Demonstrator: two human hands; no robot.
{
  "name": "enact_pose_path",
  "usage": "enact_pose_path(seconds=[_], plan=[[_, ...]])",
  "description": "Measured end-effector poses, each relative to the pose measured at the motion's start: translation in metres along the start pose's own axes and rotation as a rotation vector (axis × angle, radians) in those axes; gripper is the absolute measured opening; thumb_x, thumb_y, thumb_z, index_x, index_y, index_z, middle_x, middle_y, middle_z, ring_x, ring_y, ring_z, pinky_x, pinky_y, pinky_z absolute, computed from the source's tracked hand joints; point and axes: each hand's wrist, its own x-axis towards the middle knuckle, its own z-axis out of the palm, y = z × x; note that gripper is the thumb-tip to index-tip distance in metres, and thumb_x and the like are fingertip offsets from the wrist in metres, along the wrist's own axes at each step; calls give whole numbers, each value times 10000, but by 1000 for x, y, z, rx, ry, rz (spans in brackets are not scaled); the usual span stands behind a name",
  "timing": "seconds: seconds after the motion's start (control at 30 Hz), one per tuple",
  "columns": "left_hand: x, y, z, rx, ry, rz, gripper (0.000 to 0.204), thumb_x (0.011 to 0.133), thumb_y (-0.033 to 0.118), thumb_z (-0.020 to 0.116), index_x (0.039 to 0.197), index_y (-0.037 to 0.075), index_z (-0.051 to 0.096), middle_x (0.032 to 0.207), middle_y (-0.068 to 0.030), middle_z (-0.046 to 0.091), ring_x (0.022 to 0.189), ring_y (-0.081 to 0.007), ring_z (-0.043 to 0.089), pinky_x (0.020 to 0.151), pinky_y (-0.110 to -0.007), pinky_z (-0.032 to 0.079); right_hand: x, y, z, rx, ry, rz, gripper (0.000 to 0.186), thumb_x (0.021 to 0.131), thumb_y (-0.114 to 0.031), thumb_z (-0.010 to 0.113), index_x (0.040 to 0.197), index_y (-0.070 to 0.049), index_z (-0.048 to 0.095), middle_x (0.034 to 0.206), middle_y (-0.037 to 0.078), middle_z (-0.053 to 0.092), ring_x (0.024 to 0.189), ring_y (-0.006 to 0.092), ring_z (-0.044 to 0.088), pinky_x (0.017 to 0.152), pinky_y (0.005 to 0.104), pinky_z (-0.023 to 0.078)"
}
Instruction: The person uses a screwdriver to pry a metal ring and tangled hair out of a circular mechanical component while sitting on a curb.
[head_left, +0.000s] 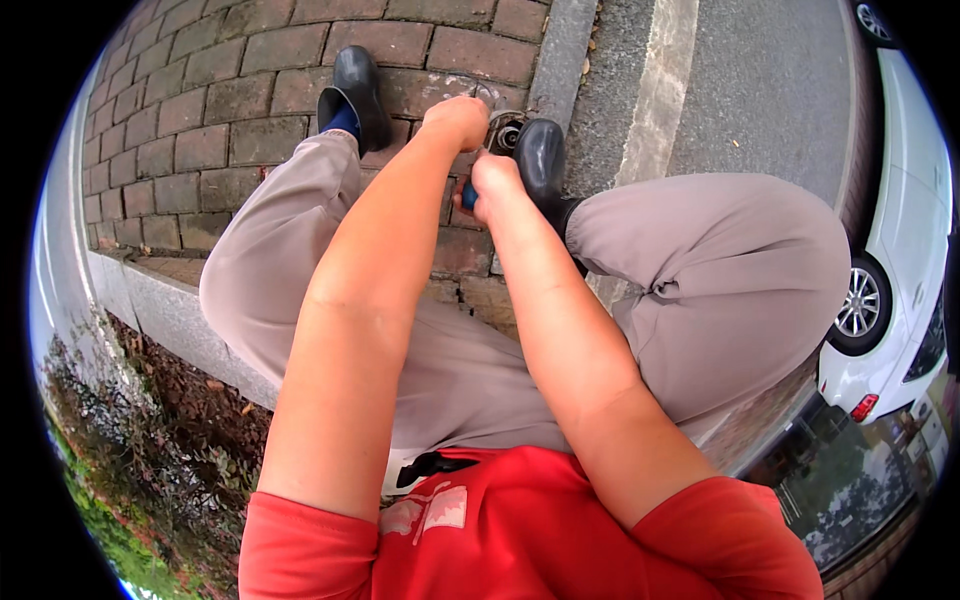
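Observation:
Both my arms reach forward between my knees, down to the brick paving. My left hand [458, 122] is closed beside a thin metal piece, and what its fingers hold is hidden. Just nearer to me, my right hand [494, 180] is wrapped round a blue handle [469, 195]; the tool's working end is too small to make out. Touching or close to my fingers is a small metal object with a round dark part [510, 135]. It lies at the inner side of my right boot, and its kind cannot be told.
My dark rubber boots [541, 160] stand apart on the brick paving [240, 100]. A stone kerb [563, 70] borders the asphalt road [770, 90] on the right, where a white car [905, 210] is parked. Shrubs [150, 450] grow behind a low stone edge at left.

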Motion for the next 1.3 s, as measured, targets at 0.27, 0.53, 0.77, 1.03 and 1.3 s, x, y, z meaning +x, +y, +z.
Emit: enact_pose_path(seconds=[0.27, 0.53, 0.77, 1.03, 1.3], plan=[[5, -11, 17, 3, -63, 37, 289, 923, 284, 582, 1104, 88, 693, 1136, -180, 662, 1081, -346, 619, 924, -443, 494, 18, 73, 19, -336, 282, -361, 444, 1010, -318, 446, 1071, 113, 536, 959, 251, 638, 683, 385, 674, 416, 411, 539], [-3, 4, 38, -112, 18, 76, 269, 918, 263, 579, 985, 39, 711, 1049, -195, 679, 1019, -366, 629, 907, -436, 489, 64, 154, -15, -685, 470, -346, 415, 928, -326, 599, 1015, 79, 611, 945, 237, 668, 738, 375, 678, 658, 458, 538], [-24, 28, 53, -368, 74, -163, 310, 925, 305, 541, 1091, 95, 697, 1130, -170, 665, 1097, -338, 608, 959, -426, 473, 26, 117, -35, -490, 342, -173, 410, 906, -330, 637, 841, 75, 650, 823, 201, 678, 661, 326, 670, 581, 425, 511], [-40, 40, 56, -571, 110, -325, 309, 929, 278, 567, 1135, 79, 682, 1229, -165, 630, 1173, -325, 581, 983, -413, 473, 57, 144, -46, -736, 139, -164, 522, 857, -442, 656, 946, 72, 675, 959, 233, 689, 812, 317, 694, 626, 423, 517], [-42, 38, 67, -664, 127, -374, 338, 909, 320, 597, 1169, 119, 674, 1196, -164, 642, 1151, -330, 586, 983, -409, 463, 55, 109, -66, -1402, -36, -276, 566, 847, -436, 627, 1050, 90, 664, 1147, 271, 644, 1125, 369, 613, 913, 409, 496]])
